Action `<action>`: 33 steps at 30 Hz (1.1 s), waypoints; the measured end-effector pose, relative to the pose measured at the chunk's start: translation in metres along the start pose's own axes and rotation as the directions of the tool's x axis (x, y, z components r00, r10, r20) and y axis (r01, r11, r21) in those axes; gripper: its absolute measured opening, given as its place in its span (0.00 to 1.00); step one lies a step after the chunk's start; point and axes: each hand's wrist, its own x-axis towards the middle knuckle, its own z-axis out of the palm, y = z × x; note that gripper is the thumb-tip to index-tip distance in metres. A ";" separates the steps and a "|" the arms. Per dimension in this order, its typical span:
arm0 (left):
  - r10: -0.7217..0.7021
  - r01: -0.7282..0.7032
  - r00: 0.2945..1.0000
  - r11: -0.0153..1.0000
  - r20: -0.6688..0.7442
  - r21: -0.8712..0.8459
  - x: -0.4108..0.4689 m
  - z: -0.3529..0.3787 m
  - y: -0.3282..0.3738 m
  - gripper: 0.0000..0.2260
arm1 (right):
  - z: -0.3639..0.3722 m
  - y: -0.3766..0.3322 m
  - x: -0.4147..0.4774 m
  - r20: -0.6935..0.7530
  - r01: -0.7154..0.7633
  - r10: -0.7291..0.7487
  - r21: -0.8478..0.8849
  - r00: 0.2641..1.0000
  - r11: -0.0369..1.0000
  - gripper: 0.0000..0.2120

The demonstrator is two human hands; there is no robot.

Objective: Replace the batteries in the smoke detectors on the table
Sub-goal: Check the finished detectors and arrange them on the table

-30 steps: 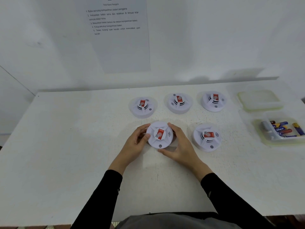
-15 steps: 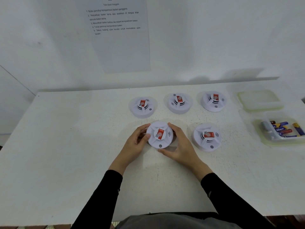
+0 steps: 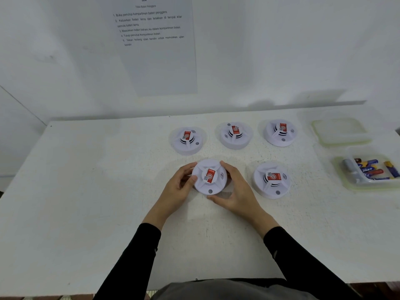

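Head view has the white round plastic smoke detector with a red label point(image 3: 209, 176) at the middle of the white table point(image 3: 86, 191), clasped at its rim from both sides; the left hand point(image 3: 178, 188) curls round its nine o'clock edge with the thumb on top; the right hand point(image 3: 237, 192) wraps its three o'clock edge, thumb at six o'clock; whether its base rests on the table or is raised a little I cannot tell. As I judge it, the smooth shell may slip when it is twisted or turned over, since the grip is on the rim only; a slip toward three o'clock would knock the neighbouring detector point(image 3: 271, 180), which lies near; the three rear detectors point(image 3: 234, 134) at twelve o'clock sit a little further off. At three o'clock, by the table's right edge, sits the clear plastic tub point(image 3: 365, 184) of batteries point(image 3: 368, 166), its lid point(image 3: 339, 131) beyond it; a hasty reach could push it off. Open room lies from six to nine o'clock, toward the near edge and the left.
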 end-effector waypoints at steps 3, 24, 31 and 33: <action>-0.002 0.002 1.000 1.000 -0.003 0.011 -0.001 0.000 0.001 0.16 | 0.001 0.001 0.000 0.003 -0.006 0.006 -0.025 1.000 1.000 0.41; -0.086 0.104 0.981 0.990 -0.173 0.094 0.017 -0.006 0.009 0.13 | -0.015 -0.012 0.017 0.190 -0.268 0.242 0.127 0.951 0.955 0.37; -0.207 0.331 0.895 0.902 -0.395 0.277 0.096 -0.038 0.014 0.36 | -0.007 -0.026 0.114 0.191 -0.408 0.370 0.227 0.909 0.884 0.20; -0.260 0.400 0.872 0.866 -0.413 0.299 0.109 -0.041 0.006 0.31 | 0.000 -0.026 0.136 0.241 -0.466 0.417 0.205 0.876 0.861 0.21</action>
